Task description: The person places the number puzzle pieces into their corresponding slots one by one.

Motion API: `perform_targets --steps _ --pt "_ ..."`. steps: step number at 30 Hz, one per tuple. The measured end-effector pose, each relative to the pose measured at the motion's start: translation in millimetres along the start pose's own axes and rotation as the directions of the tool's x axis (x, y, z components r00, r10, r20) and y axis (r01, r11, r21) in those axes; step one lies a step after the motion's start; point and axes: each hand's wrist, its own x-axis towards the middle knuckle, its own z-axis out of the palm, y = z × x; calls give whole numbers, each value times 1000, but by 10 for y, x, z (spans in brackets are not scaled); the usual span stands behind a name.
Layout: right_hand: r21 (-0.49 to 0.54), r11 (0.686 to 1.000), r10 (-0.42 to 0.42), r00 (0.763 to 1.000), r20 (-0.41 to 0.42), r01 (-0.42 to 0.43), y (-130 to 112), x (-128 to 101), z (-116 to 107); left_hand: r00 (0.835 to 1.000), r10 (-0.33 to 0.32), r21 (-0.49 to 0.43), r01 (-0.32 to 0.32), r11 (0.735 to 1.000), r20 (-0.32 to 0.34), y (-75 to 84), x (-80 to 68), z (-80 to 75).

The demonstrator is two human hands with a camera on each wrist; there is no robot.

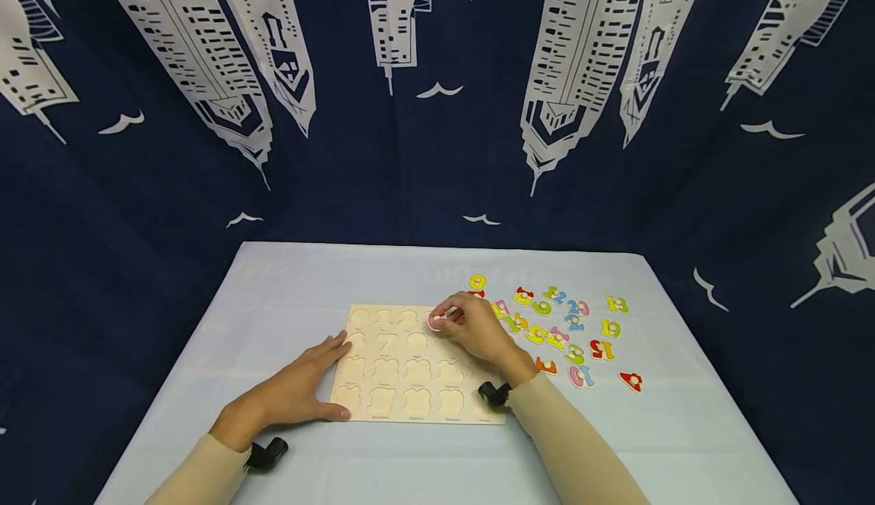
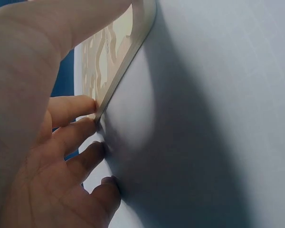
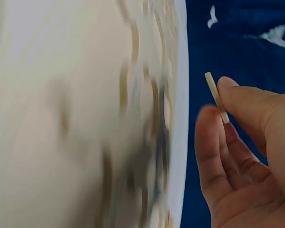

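A pale wooden puzzle board (image 1: 401, 355) with rows of cut-out number recesses lies flat on the table. My left hand (image 1: 294, 383) rests along its left side, fingers extended against the edge and thumb by the near left corner. In the left wrist view, the fingertips (image 2: 88, 105) touch the board's rim. Over the far right part of the board, my right hand (image 1: 478, 330) pinches a small pink puzzle piece (image 1: 433, 323) between thumb and fingers. The right wrist view shows this piece (image 3: 216, 98) edge-on, held clear of the board; its number cannot be read.
Colourful number pieces (image 1: 576, 354) lie scattered right of the board, some close together. A red and yellow number 4 (image 1: 631, 381) lies farthest right. The white-covered table (image 1: 287, 285) ends at a dark blue printed cloth (image 1: 383, 186) behind.
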Motion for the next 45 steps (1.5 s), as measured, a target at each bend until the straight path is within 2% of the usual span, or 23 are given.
perform_targets --steps 5,13,23,32,40,45 --pt "1 1000 -15 999 48 14 -156 224 305 1000 -6 8 6 1000 4 1 0 -10" --pt "-33 998 -43 995 93 46 -374 513 690 1000 19 5 -19 1000 7 -3 -9 -24" --pt "-57 998 36 992 119 -29 -596 747 1056 1000 24 -19 -24 1000 5 -23 14 -27" --pt "-129 988 94 991 90 -82 -617 790 1173 1000 19 -25 -19 1000 2 -10 -21 -4" --pt "-190 979 92 990 106 -71 -633 768 1148 1000 14 -4 -14 1000 3 27 4 -14" --pt "-218 976 57 987 148 -24 -649 723 1103 1000 14 12 -14 1000 2 10 -3 -12"
